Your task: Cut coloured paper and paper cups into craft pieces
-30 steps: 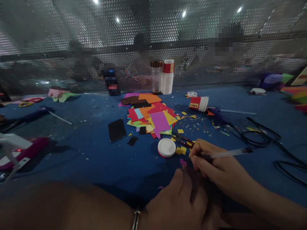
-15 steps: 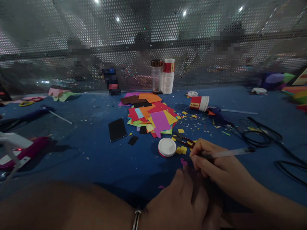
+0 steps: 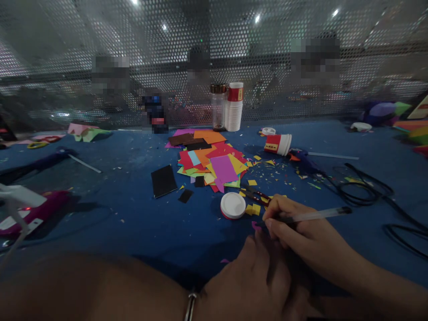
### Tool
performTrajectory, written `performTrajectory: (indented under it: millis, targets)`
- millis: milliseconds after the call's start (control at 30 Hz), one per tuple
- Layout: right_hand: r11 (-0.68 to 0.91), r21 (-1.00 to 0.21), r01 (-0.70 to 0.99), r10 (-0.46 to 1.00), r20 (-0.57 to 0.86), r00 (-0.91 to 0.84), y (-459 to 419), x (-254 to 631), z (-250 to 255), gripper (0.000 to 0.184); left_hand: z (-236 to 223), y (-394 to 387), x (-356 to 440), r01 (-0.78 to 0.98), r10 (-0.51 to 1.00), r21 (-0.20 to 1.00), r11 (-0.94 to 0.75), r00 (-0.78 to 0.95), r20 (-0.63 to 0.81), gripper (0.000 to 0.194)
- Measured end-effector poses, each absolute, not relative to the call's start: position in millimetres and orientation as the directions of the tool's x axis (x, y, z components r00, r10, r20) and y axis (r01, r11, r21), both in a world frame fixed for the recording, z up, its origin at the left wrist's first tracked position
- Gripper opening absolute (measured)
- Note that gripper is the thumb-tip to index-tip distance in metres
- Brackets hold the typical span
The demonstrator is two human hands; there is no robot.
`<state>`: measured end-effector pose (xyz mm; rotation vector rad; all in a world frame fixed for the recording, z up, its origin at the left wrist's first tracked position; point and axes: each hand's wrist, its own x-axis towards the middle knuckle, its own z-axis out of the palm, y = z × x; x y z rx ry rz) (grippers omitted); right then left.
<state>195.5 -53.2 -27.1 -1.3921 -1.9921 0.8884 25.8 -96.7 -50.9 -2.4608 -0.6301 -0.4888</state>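
Note:
A pen (image 3: 317,216) with a clear barrel and black end sits in my right hand (image 3: 301,232), closed around it. Its tip points left, at a small purple paper piece (image 3: 256,225). My left hand (image 3: 249,281) is curled low in front, with fingertips against that piece; its underside and thumb are hidden. Another purple scrap (image 3: 225,261) shows beside the left hand. Just beyond my hands lie scissors (image 3: 256,195), partly covered by the right hand, some yellow paper squares (image 3: 253,209) and a white-topped round paper cup (image 3: 233,205) with a red edge.
A heap of coloured paper (image 3: 224,168) lies mid-table, with black sheets (image 3: 163,181) to its left. Behind stand a glass bottle (image 3: 218,107) and stacked paper cups (image 3: 235,107). A glue gun (image 3: 306,161) with a looping black cable (image 3: 364,196) lies right, near a tipped cup (image 3: 278,144).
My right hand has shifted slightly left, bringing the pen tip onto or close beside the purple piece. The left hand stays in place.

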Motion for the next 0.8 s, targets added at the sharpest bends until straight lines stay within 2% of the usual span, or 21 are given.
performTrajectory:
  millis: [200,800]
  targets:
    - [0.269,-0.763,0.588,0.945,0.09,-0.315,-52.8,195.1,-26.2,0.014,-51.0,-96.5,26.6,0.52,0.312,-0.41,-0.75,0.823,0.474,0.04]
    - [0.218,-0.777,0.591,0.952,0.036,-0.304,-52.6,194.3,-24.0,0.013,-50.2,-96.9,25.4,0.5,0.323,-0.414,-0.761,0.844,0.428,0.039]
